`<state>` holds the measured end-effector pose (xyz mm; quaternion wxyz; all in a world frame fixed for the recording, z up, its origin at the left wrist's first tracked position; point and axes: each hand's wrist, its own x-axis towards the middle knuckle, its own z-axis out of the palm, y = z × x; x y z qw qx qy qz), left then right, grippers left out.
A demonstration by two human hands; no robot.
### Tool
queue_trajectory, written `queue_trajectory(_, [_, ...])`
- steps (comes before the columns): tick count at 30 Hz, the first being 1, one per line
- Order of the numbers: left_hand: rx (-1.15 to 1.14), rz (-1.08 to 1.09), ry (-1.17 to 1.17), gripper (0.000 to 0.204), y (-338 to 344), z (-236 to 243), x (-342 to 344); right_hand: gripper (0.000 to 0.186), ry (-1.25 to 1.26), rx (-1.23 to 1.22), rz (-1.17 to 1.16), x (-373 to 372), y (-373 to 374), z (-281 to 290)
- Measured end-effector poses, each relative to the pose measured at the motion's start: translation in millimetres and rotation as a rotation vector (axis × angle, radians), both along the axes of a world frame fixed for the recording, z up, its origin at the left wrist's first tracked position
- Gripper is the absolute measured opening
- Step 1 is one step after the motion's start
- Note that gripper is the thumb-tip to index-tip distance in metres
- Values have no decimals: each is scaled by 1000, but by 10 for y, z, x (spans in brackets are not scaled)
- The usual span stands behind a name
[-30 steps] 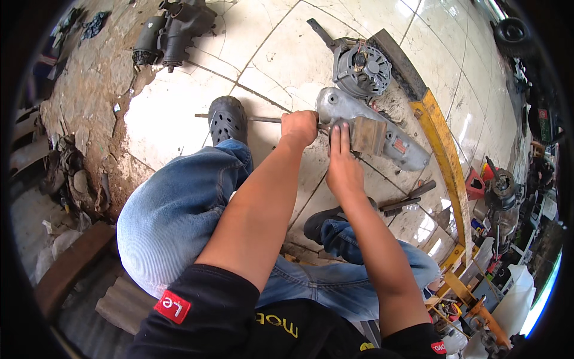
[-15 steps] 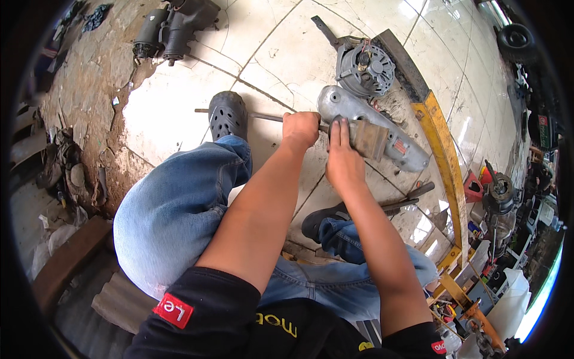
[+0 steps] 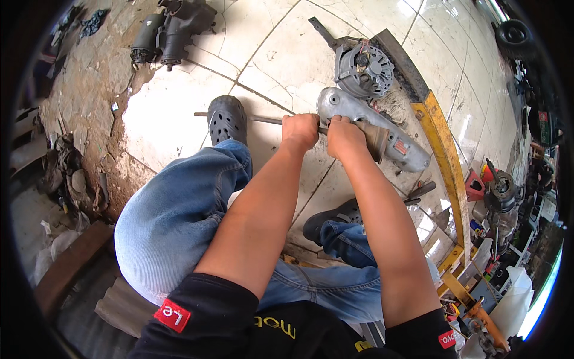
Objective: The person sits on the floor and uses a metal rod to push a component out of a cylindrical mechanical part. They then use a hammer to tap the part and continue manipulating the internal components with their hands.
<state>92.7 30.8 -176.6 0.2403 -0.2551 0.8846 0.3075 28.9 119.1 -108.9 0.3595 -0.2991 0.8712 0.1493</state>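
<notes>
A thin metal rod [image 3: 266,119] lies crosswise at mid-view, its left part passing behind my left clog [image 3: 228,118]. My left hand [image 3: 301,131] is closed around the rod to the right of that clog. Close beside it, my right hand [image 3: 346,137] is closed on a brownish metal part with a squarish flange [image 3: 375,142], at the rod's right end. My fingers hide where the rod meets this part. Just beyond it rests a long silver-grey metal casing [image 3: 412,155], partly covered by the flanged part.
An alternator-like unit [image 3: 365,67] sits on the tiles past the casing. A yellow and black metal bar [image 3: 442,149] curves down the right side. Dark motor-like parts [image 3: 173,36] stand at far left. My other clog [image 3: 329,221] is below my right hand. Tools and parts clutter the right edge.
My right hand's fingers, stretched out over the flanged part before, have now curled around it. The flanged part looks slightly turned. My left hand keeps its grip on the rod.
</notes>
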Motion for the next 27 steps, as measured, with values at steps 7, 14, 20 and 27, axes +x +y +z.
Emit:
queue_trajectory(7, [2, 41, -13, 18, -28, -21, 30, 60, 74, -29, 87, 197, 85, 124])
queue_trajectory(14, [-28, 26, 4, 11, 11, -44, 33, 59, 103, -36, 33, 196, 38, 15])
queue_trajectory(20, [2, 7, -12, 13, 26, -4, -7, 60, 88, 95, -70, 70, -99, -134])
queue_trajectory(27, [-5, 25, -22, 15, -14, -9, 35, 63, 102, -103, 19, 308, 123, 161])
